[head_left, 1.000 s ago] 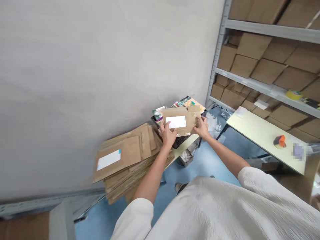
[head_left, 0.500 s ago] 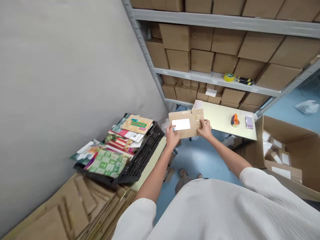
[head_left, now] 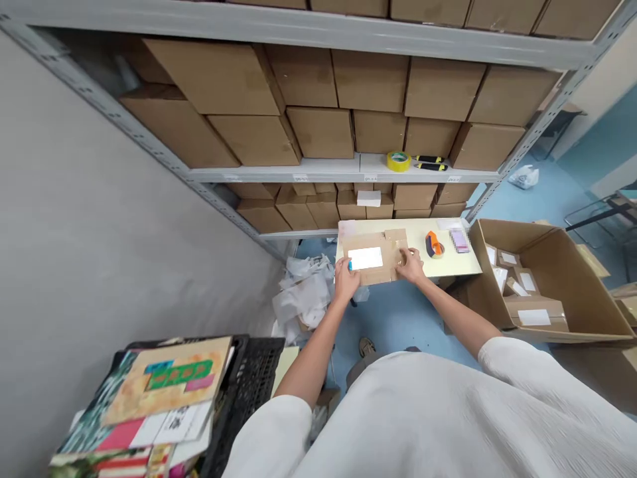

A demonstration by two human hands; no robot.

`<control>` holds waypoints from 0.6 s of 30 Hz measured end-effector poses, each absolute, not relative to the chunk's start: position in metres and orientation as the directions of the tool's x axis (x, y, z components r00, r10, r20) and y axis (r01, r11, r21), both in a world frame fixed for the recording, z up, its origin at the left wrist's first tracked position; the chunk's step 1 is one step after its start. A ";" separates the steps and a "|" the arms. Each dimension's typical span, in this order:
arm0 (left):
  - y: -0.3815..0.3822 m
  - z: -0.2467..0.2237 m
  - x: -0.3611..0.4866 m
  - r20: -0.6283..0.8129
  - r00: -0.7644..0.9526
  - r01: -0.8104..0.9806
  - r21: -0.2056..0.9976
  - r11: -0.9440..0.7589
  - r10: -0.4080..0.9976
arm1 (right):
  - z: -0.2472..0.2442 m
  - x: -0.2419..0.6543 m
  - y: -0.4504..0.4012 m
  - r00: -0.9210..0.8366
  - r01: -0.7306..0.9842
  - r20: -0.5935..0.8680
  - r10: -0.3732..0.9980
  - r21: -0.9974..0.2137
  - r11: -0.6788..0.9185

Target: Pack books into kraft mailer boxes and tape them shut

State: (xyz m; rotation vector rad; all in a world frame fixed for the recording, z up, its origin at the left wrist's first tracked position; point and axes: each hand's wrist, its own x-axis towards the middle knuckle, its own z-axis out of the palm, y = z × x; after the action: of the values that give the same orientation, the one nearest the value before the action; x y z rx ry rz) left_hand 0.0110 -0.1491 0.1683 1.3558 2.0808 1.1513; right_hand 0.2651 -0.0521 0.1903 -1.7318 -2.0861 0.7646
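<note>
A flat brown cardboard mailer [head_left: 371, 240] with a white label [head_left: 365, 257] on its face is held over the near side of a pale table [head_left: 448, 265]. My left hand [head_left: 345, 280] grips its lower left corner, next to a small blue mark. At the right end, my right hand [head_left: 411, 265] is closed on the mailer's edge by a taped flap. To the right on the table lie an orange tape dispenser [head_left: 434, 245] and a small purple stack [head_left: 458, 240].
Metal shelving [head_left: 318, 174] full of brown boxes stands ahead, bearing yellow tape [head_left: 399, 160] and cutters [head_left: 430, 166]. A large open carton [head_left: 587, 285] holds labelled parcels at right. A black crate [head_left: 256, 372] of booklets is at lower left, near white plastic bags [head_left: 306, 292].
The view has turned toward the shelving and table, so the crate now sits lower left. The mailer, still in both hands, now appears over the table's left part.
</note>
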 end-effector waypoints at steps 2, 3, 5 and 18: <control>-0.125 0.165 0.008 0.029 -0.432 0.556 0.795 0.241 0.902 | 0.184 0.266 -0.038 -0.166 0.815 -0.120 0.979 -0.575 0.068; -0.114 0.163 0.007 -0.004 -0.422 0.558 0.787 0.263 0.907 | 0.181 0.267 -0.032 -0.146 0.821 -0.132 0.981 -0.569 0.045; -0.094 0.159 0.006 -0.064 -0.394 0.562 0.772 0.296 0.917 | 0.174 0.270 -0.019 -0.111 0.831 -0.151 0.982 -0.556 0.008; 0.006 0.101 0.019 -0.376 -0.413 0.525 0.646 0.554 0.829 | 0.103 0.283 0.078 -0.130 0.879 -0.364 0.922 -0.472 -0.062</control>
State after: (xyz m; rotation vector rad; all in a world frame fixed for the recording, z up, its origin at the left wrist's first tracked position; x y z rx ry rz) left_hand 0.0192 0.0063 0.1006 1.0835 2.1058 0.5725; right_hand 0.2831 0.0777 0.1031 -2.0243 -2.1026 0.9593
